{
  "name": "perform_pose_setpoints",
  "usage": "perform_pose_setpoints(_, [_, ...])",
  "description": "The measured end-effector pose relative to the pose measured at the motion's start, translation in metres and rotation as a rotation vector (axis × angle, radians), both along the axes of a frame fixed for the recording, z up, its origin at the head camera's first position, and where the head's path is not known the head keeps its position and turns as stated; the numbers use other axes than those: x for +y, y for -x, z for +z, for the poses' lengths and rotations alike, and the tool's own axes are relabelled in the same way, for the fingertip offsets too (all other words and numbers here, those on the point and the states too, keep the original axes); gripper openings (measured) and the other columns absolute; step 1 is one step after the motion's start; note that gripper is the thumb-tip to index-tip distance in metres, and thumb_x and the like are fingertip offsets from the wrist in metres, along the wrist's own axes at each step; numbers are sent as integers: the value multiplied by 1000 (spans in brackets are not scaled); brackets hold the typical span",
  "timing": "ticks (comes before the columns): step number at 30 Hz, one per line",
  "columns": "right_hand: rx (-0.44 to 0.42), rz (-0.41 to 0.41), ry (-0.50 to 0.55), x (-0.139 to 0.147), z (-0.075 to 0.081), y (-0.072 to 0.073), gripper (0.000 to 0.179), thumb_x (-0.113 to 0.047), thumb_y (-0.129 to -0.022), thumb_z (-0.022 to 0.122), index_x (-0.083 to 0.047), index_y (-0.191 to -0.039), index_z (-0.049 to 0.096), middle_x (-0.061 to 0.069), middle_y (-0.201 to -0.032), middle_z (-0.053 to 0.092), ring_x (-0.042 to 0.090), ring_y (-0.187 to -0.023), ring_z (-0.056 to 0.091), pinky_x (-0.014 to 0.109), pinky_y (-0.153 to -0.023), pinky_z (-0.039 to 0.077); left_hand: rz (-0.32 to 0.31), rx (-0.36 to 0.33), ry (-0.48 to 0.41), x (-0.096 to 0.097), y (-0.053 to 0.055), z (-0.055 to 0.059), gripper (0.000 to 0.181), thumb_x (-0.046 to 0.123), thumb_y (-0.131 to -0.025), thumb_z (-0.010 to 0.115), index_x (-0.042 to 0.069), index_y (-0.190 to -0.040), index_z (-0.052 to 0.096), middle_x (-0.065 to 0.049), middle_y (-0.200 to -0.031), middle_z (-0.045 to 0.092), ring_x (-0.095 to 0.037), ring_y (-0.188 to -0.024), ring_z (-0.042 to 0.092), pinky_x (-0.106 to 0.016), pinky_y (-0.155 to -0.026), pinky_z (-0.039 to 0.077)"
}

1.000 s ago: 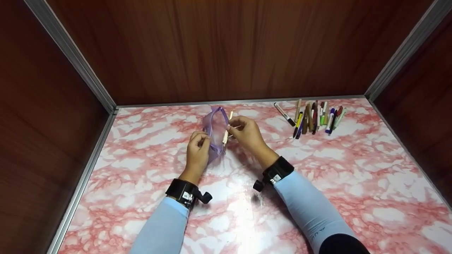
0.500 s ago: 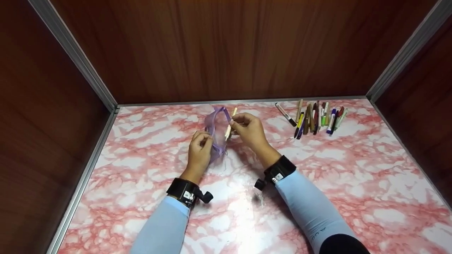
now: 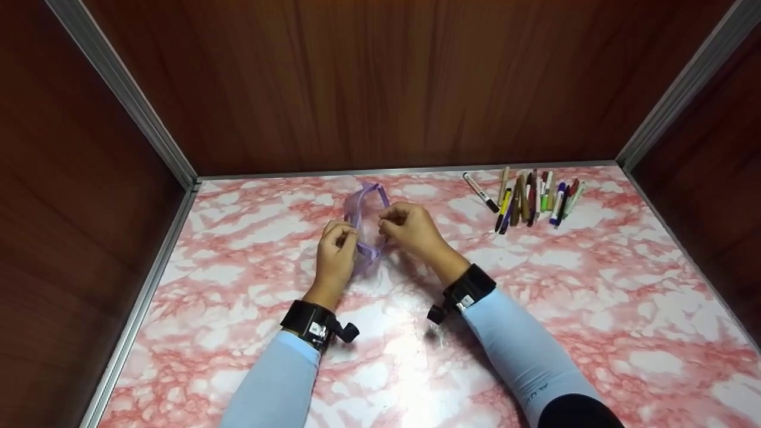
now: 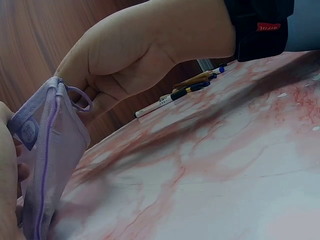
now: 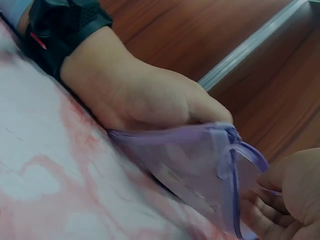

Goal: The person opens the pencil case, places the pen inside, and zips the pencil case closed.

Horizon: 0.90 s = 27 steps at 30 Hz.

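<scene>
A see-through purple mesh zip pouch (image 3: 355,205) stands on the table with its mouth spread. My left hand (image 3: 336,252) grips the near-left side of its rim. At the opposite rim is my right hand (image 3: 416,229), thumb and fingertips over the mouth. In the right wrist view, the purple edge of the pouch (image 5: 195,162) passes between the right thumb and curled fingers (image 5: 260,210). Pale streaks show dimly through the mesh; what they are is unclear. The left wrist view has the pouch (image 4: 57,150) between both hands, a small loop at its corner.
Several markers and pens (image 3: 526,199) lie in a loose bunch at the back right of the marbled table (image 3: 594,309). A white marker with a black cap (image 3: 480,192) lies a little left of them. Wood-grain panels (image 3: 386,83) wall in the back and sides.
The pale pens in my right hand have gone down into the pouch's mouth and out of sight. That hand has dipped slightly and moved left. My left hand stays in place.
</scene>
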State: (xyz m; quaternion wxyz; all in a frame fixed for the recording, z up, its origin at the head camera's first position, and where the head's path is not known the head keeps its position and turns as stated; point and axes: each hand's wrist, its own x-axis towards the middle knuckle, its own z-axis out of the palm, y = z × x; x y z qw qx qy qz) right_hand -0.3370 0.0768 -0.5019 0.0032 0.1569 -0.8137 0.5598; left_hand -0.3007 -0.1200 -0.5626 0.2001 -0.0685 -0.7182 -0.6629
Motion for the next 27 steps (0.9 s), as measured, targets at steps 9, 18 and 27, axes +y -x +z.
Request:
perform_pose_setpoints(9, [106,-103,-237,83,20,17,25,-12,-108,73,2,-128,79,22,-122,82,35,-110,77,48,-100,65,2,-5,21,8,-2,-4,14,-1,-105,67,-5,-95,76,-15,-115,68,-14,-101,62,-20,-90,54])
perform_pose_setpoints(18, [184,-394,-437,195,11,28,29,-16,-112,67,1,-133,77,25,-120,80,41,-101,76,56,-90,60,-1,-8,38,4,-2,-4,13,1,-105,69,-6,-97,77,-16,-116,69,-16,-106,62,-20,-92,54])
perform_pose_setpoints(27, [223,-617,-460,235,1,38,37,-12,-108,67,3,-142,71,32,-129,74,53,-122,69,67,-109,55,17,-5,63,-1,1,-3,14,0,-105,68,-8,-97,76,-16,-114,69,-15,-104,60,-20,-90,50])
